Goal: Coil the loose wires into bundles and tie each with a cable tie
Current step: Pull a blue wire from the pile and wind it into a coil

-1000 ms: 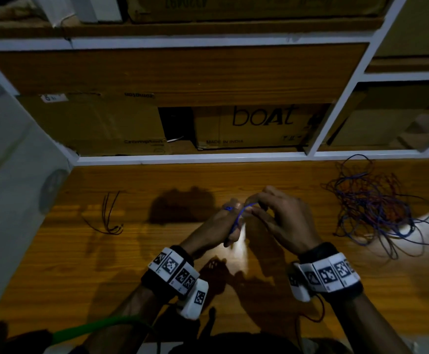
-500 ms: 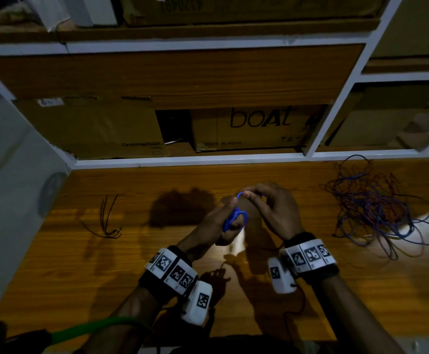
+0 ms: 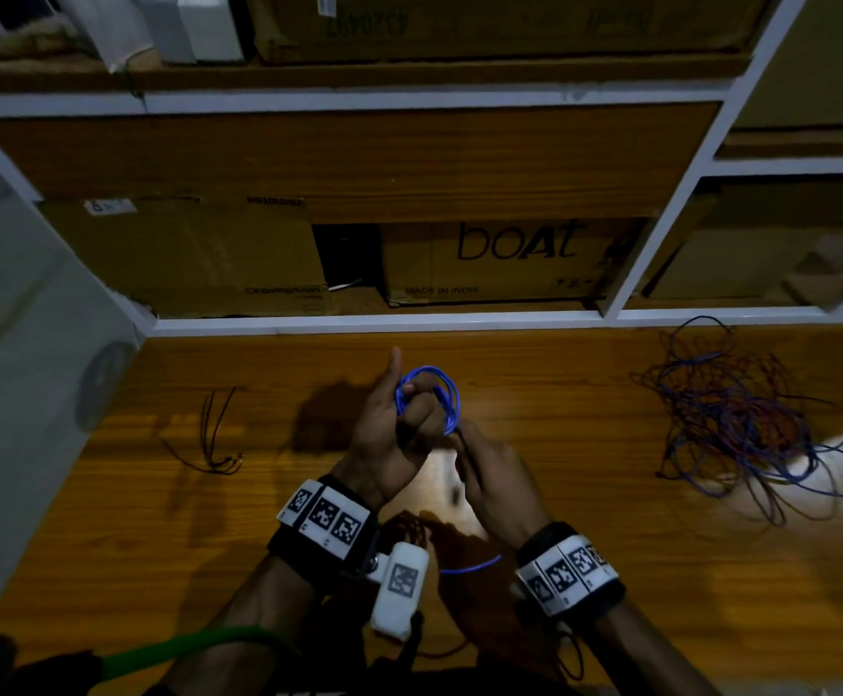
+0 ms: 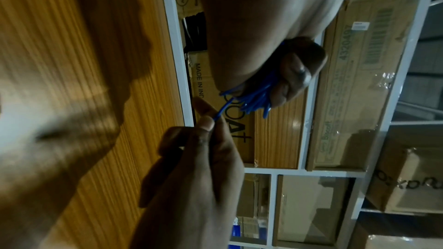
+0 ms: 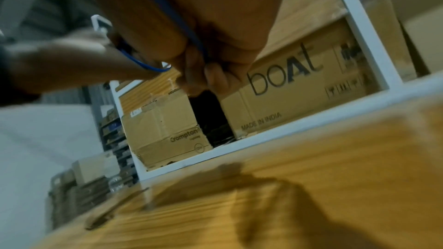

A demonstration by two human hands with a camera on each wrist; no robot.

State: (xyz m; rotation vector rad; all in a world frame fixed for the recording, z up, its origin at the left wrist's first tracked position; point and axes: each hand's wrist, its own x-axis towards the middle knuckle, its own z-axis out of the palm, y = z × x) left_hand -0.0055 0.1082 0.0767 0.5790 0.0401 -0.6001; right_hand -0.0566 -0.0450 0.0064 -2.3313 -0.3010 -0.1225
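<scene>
A small coil of blue wire (image 3: 428,393) is looped round the fingers of my left hand (image 3: 393,425), which grips it above the wooden table with the thumb pointing up. My right hand (image 3: 467,447) sits just below and to the right, pinching the wire's free run where it leaves the coil. The loose tail (image 3: 472,565) trails back between my wrists. The left wrist view shows the coil (image 4: 256,97) gripped in curled fingers and my right hand (image 4: 210,120) pinching the strand. In the blurred right wrist view the wire (image 5: 191,37) runs through my right hand's fingertips.
A tangle of loose blue and red wires (image 3: 740,419) lies on the table (image 3: 610,570) to the right. Several black cable ties (image 3: 213,439) lie to the left. White-framed shelves with cardboard boxes (image 3: 504,258) stand behind. A green hose (image 3: 183,650) crosses the near left corner.
My right hand drew back toward me along the wire. My left hand turned thumb-up and rose a little, and the blue coil on it shows more loops.
</scene>
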